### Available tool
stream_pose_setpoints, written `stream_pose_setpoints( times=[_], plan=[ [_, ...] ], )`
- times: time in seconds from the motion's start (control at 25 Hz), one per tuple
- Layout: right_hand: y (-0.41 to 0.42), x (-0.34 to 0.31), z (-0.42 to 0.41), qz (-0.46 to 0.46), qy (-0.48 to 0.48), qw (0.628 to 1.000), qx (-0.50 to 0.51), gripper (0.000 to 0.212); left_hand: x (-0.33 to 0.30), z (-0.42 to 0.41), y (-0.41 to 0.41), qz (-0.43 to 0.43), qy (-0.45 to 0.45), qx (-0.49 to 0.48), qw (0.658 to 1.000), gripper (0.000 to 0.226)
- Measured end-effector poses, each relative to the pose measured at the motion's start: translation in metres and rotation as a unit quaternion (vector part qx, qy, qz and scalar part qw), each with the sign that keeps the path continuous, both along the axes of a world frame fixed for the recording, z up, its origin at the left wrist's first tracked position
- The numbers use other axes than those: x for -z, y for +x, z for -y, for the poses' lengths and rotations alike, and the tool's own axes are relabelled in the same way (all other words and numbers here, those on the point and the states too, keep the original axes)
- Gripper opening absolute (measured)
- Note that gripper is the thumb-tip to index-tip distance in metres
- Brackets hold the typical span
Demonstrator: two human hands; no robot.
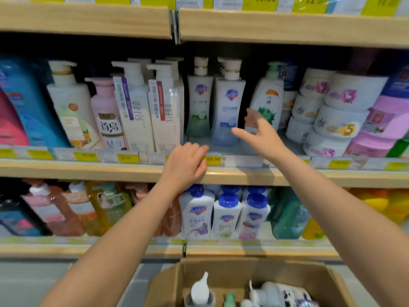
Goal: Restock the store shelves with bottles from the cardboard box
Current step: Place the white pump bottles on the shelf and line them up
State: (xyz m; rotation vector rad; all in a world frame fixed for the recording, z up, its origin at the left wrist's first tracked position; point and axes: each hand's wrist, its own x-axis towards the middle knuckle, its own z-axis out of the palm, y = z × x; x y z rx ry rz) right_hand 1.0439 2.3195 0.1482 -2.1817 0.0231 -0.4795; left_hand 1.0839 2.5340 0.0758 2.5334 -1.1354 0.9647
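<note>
My left hand (184,165) rests on the front edge of the middle wooden shelf (88,170), fingers curled over the price strip, holding nothing. My right hand (260,134) is raised with fingers spread, empty, between a blue-tinted pump bottle (229,107) and a white tilted pump bottle (266,100) with a green leaf label. A green-tinted pump bottle (199,100) stands left of the blue one. The open cardboard box (338,284) sits at the bottom with several pump bottles (200,291) inside.
Tall white pump bottles (137,107) and a pink bottle (104,111) fill the shelf's left side. White stacked jars (338,120) stand at the right. The lower shelf holds blue-capped white bottles (225,213). An upper shelf (287,27) overhangs the bottles.
</note>
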Motion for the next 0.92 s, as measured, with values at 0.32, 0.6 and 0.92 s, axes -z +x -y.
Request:
stream_pose_setpoints(
  times=[0.32, 0.6, 0.92],
  plan=[
    [-0.118, 0.089, -0.040, 0.017, -0.107, 0.989, -0.102, 0.056, 0.090, -0.077, -0.138, -0.234, -0.068, 0.068, 0.968, 0.050],
    [-0.197, 0.197, -0.081, -0.095, -0.072, 0.958, -0.261, 0.044, 0.171, -0.135, -0.259, -0.391, -0.023, 0.092, 0.915, 0.043],
    [-0.223, 0.233, -0.091, -0.125, -0.066, 0.946, -0.291, 0.035, 0.166, -0.100, -0.268, -0.517, -0.104, 0.059, 0.847, 0.038]
  ],
)
